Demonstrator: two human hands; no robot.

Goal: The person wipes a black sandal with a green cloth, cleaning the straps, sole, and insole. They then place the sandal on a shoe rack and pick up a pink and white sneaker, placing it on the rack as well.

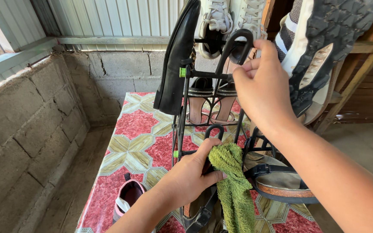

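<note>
Nearest the camera, the left hand (191,174) is clenched around a green cloth (232,185), pinching its upper end against a lower black loop of the shoe rack (182,108). The cloth hangs almost straight down from that grip, so its long axis runs vertically, and its free end drops out of view at the bottom edge. Just right of it, a tan sandal with black straps (277,183) sits on a lower peg, touching the cloth's side or very close to it; I cannot tell which.

Below and left of the left hand, a pink shoe (128,196) lies on the worktop (139,129), which is covered in a red and cream patterned sheet.

Higher up and further off, the right hand (262,88) is closed on the top black loop of the rack, thumb and fingers wrapped around the bar. The rack's loop lies directly above the cloth, so the 2 hands are stacked one over the other along the rack's upright post, the left hand being the nearer to the cloth.

A black shoe (178,60) hangs toe-down on the left side of the rack. A dark-soled sneaker (324,47) hangs at the right, beside the right hand. Behind, 2 heeled sandals (212,101) sit mid-rack and white sneakers (232,19) sit at the top. A grey block wall (31,116) closes the far left.
</note>
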